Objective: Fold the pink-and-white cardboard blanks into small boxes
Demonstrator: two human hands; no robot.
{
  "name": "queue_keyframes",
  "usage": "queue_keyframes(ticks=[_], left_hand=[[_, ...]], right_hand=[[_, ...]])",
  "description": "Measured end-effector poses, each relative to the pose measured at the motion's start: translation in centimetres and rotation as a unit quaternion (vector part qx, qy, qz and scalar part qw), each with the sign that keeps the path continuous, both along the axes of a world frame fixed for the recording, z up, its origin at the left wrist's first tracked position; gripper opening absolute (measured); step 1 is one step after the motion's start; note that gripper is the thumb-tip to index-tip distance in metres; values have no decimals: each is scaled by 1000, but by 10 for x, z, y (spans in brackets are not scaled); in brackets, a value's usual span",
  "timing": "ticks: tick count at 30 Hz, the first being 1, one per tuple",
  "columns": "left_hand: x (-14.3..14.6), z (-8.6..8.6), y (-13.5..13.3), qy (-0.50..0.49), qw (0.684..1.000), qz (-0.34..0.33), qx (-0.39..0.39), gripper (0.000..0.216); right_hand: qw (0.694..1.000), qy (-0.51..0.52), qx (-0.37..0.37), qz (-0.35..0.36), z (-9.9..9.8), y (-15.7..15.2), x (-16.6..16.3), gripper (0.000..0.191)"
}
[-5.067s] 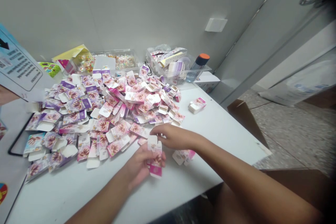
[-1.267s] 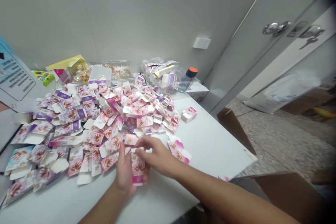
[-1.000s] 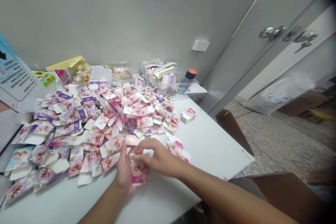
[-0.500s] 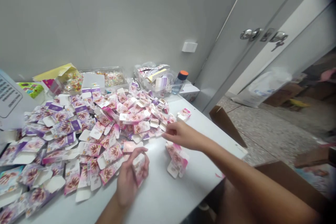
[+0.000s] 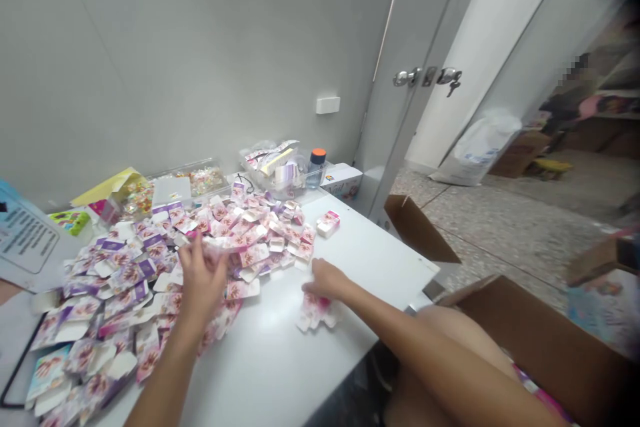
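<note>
A heap of small printed cardboard boxes [image 5: 150, 267], pink and purple with pictures of hands and some flaps standing up, covers the left of the white table [image 5: 265, 353]. Over its front side, my left hand [image 5: 203, 280] has thumb and fingers closed on one pink-and-white box [image 5: 223, 247]. My right hand [image 5: 326, 280] is to the right of the heap, fingers curled down at a few pink boxes [image 5: 316, 315] that lie apart from it. Its fingertips are partly hidden, and blur hides where they meet the boxes.
Clear trays of beads [image 5: 205, 180] and packets [image 5: 270, 160] stand at the wall, beside an orange-capped bottle [image 5: 316, 170] and a white carton [image 5: 343, 180]. One pink box [image 5: 328, 223] lies alone. An open brown carton [image 5: 530, 320] sits right of the table.
My left hand has moved from the table's front up over the heap. My right hand has come down onto the separate pink boxes. The camera view has turned right.
</note>
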State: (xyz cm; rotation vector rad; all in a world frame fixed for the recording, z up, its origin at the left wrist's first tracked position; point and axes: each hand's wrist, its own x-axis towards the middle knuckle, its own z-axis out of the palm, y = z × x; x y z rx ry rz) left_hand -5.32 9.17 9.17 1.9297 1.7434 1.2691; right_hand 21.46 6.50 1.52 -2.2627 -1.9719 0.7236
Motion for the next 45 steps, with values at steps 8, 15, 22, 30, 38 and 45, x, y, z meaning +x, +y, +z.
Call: queue_keyframes(ticks=[8, 15, 22, 30, 38, 45], left_hand=[[26, 15, -32, 70, 996, 5, 54, 67], [126, -95, -130, 126, 976, -162, -72, 68], [130, -111, -138, 81, 985, -113, -107, 57], [128, -119, -141, -24, 985, -80, -153, 72], [115, -100, -169, -179, 979, -28, -96, 63], [101, -90, -181, 22, 998, -47, 21, 54]], right_hand=[[989, 108, 91, -41, -16, -31, 1, 32], [973, 168, 142, -65, -15, -49, 7, 29], [978, 166, 110, -66, -8, -64, 22, 34], [962, 251, 103, -23, -4, -72, 23, 44], [928, 342, 144, -5, 31, -99, 22, 36], [885, 453, 53, 97, 46, -126, -1, 35]])
